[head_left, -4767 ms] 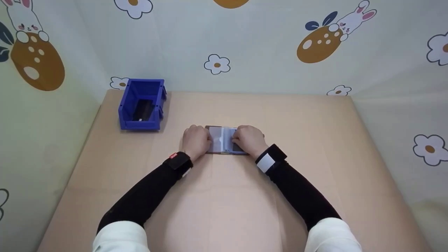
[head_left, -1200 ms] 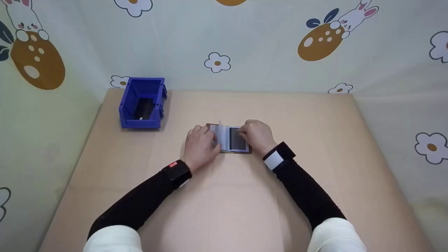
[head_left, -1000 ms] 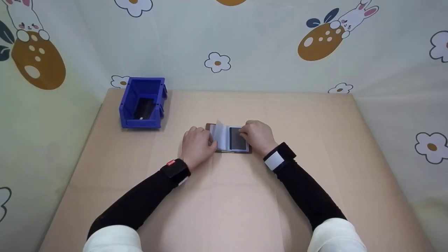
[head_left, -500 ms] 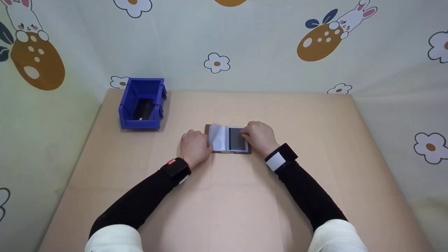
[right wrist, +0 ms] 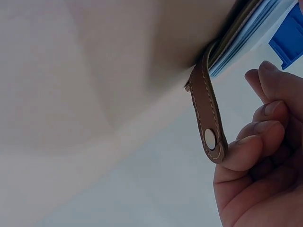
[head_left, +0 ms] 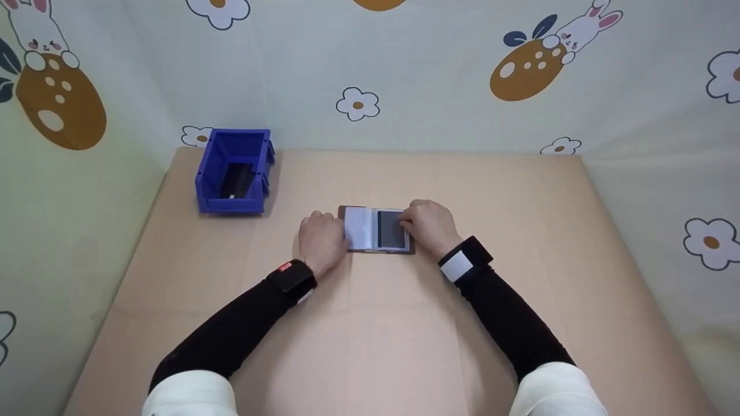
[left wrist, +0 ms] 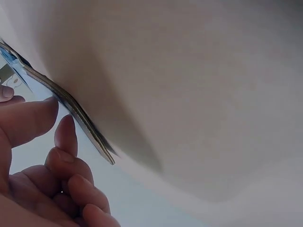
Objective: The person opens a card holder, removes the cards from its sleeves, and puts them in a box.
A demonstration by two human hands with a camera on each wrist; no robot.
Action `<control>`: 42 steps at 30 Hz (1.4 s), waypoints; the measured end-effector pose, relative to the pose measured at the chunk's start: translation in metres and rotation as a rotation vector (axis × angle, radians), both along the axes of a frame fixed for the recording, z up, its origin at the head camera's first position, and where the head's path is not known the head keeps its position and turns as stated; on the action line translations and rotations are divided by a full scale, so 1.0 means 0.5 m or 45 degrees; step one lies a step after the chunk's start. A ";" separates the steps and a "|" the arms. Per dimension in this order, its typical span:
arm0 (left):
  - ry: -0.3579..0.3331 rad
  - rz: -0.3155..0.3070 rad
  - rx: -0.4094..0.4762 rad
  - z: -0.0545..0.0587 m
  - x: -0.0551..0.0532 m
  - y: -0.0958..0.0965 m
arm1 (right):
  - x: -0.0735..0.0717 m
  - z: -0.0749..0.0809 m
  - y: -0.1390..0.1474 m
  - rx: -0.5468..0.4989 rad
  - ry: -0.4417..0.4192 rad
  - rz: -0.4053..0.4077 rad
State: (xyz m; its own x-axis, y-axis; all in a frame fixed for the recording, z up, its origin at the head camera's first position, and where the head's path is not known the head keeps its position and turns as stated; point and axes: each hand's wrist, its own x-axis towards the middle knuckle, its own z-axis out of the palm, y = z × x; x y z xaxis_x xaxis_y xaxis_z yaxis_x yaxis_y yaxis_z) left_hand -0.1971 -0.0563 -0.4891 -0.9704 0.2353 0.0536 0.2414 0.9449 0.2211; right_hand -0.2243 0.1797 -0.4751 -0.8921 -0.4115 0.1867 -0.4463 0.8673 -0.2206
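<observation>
A brown leather card holder [head_left: 342, 212] lies spread on the table, with clear sleeves. Its left sleeve [head_left: 359, 228] looks blank, and a dark card [head_left: 391, 229] sits in the right one. My left hand [head_left: 321, 240] holds the left edge, its thumb [left wrist: 40, 116] and index fingertip at the sleeve and the other fingers curled. My right hand [head_left: 430, 226] is at the right edge. In the right wrist view its thumb and index tips meet just above the sleeves, showing nothing between them. A snap strap [right wrist: 204, 104] stands up beside its curled fingers.
A blue bin [head_left: 232, 205] stands at the table's back left, with a dark flat object [head_left: 237, 180] inside. The table [head_left: 491, 196] is tan and backed by a printed curtain [head_left: 439, 86], which also hangs along both sides.
My left hand has turned a clear sleeve over to the left; it stood up and now lies flat. The dark card came into full view as my right hand drew back slightly right.
</observation>
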 end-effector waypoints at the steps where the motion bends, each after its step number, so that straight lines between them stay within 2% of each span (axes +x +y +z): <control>1: 0.004 0.000 0.003 0.000 0.000 0.000 | 0.000 0.001 0.002 0.001 0.000 -0.001; 13: 0.019 -0.005 0.014 -0.001 -0.001 -0.001 | 0.000 -0.008 0.015 0.026 -0.029 -0.015; 22: 0.072 -0.032 -0.028 -0.001 0.001 -0.002 | 0.003 -0.015 0.012 0.021 -0.041 -0.002; 30: 0.048 -0.028 -0.019 0.000 -0.002 -0.002 | 0.001 -0.020 0.013 0.008 -0.081 -0.042; 34: -0.013 -0.027 -0.038 0.011 -0.008 0.000 | 0.002 -0.019 0.012 -0.002 -0.096 -0.047; 38: -0.071 -0.030 -0.058 0.034 -0.020 0.008 | 0.001 -0.019 0.011 -0.005 -0.104 -0.046; 42: -0.061 -0.039 0.002 0.059 -0.031 0.025 | 0.000 -0.018 0.010 -0.005 -0.111 -0.054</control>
State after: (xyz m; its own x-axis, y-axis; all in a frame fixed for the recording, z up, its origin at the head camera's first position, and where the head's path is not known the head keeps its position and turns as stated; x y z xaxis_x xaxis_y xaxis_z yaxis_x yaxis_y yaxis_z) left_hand -0.2126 -0.0439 -0.4596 -0.9642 0.2649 0.0075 0.2592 0.9370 0.2343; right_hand -0.2242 0.1848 -0.4840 -0.9218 -0.3721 0.1090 -0.3878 0.8843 -0.2602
